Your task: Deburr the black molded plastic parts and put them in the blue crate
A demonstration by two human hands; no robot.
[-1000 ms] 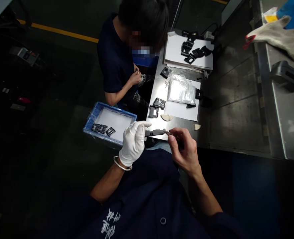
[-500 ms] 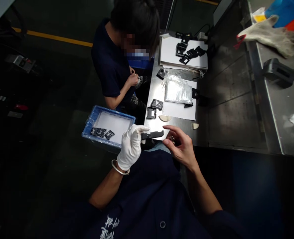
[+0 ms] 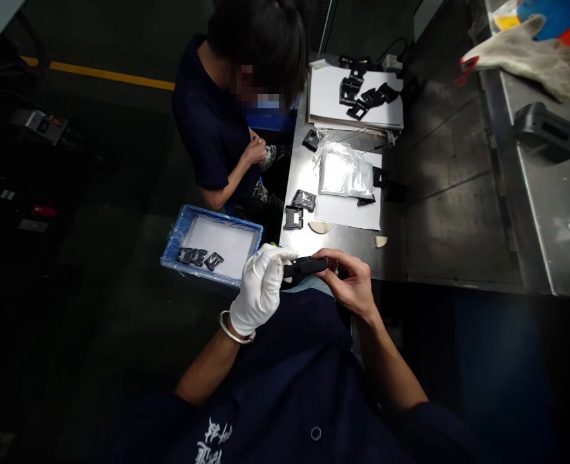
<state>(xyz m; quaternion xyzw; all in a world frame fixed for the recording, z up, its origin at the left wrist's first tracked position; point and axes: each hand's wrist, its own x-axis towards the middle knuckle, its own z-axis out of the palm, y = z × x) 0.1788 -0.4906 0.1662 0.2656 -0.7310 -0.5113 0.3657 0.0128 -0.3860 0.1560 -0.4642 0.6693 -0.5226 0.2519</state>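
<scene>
Pinching black part (image 3: 304,267) between gloved L hand (image 3: 260,291) and bare R hand (image 3: 348,283), low center, just off table (image 3: 300,243) edge; 3 pcs (image 3: 198,259) done in blue tray (image 3: 221,218), left of center; more pcs (image 3: 364,96) left on paper (image 3: 328,87), top center.

White characters (image 3: 212,438) on the dark shirt (image 3: 285,380) cannot be read.

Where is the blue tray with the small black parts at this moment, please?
In the head view, the blue tray sits just left of the white-gloved left hand, beside the near end of the steel table.
</scene>
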